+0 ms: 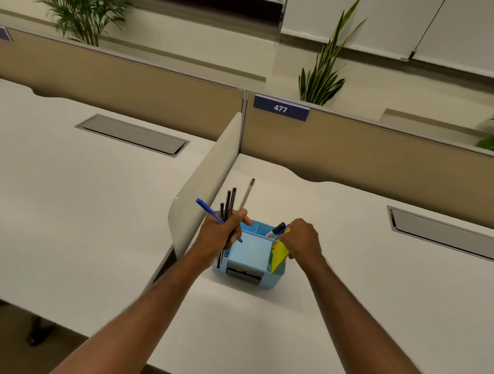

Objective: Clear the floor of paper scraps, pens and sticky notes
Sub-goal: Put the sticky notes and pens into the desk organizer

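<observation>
A light blue desk organiser (pixel 249 257) with several compartments stands on the white desk (pixel 349 278). My left hand (pixel 223 234) is at its left side, shut on a bunch of pens (pixel 230 203): a blue one, some black ones and a clear one, pointing up. My right hand (pixel 301 238) is over the organiser's right compartment, gripping yellow sticky notes (pixel 279 254) that reach down into it. A marker (pixel 276 230) with a black cap stands in the back compartment, right beside my right hand.
A low white divider (pixel 206 182) separates this desk from the left desk (pixel 68 191). Tan partition panels (pixel 384 165) run along the back, with a "477" label (pixel 281 108). Grey cable hatches (pixel 132 135) sit in both desks. Plants stand behind. A chair base (pixel 36 333) shows at the lower left.
</observation>
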`<state>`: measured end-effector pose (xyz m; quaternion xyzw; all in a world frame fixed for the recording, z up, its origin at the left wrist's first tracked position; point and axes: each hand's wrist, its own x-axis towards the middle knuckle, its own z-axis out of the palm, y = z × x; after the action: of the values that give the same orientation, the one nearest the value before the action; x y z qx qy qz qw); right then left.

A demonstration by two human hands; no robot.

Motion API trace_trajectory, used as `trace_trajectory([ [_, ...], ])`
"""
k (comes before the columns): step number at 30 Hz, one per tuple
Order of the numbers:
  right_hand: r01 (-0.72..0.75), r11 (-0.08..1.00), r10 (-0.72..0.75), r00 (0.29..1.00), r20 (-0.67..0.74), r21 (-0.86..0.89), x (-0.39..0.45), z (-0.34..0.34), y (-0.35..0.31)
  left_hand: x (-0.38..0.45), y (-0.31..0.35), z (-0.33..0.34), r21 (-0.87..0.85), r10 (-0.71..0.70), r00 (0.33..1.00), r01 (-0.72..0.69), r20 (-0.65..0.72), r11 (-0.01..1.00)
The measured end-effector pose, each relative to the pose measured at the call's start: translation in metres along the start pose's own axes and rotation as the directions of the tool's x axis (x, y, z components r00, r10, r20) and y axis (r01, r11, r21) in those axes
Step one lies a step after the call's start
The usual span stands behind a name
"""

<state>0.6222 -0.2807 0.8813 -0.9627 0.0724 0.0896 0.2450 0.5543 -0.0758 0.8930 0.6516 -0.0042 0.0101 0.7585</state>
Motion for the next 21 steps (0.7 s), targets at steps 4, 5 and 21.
trace_trajectory([
  [4,-0.011,0.999,0.008,0.998,-0.059,-0.054,0.005,0.009,-0.008,0.003,0.004,-0.017,0.021,-0.012,0.992,0.009,0.123,1.0],
  [5,-0.022,0.998,0.018,0.997,-0.072,-0.055,0.006,0.009,-0.009,0.003,0.005,-0.019,0.018,-0.014,0.989,0.011,0.147,1.0],
  [21,-0.051,0.964,0.035,0.997,-0.064,-0.263,-0.016,0.036,0.0,0.015,0.011,-0.023,-0.04,-0.095,0.962,0.108,0.255,0.993],
])
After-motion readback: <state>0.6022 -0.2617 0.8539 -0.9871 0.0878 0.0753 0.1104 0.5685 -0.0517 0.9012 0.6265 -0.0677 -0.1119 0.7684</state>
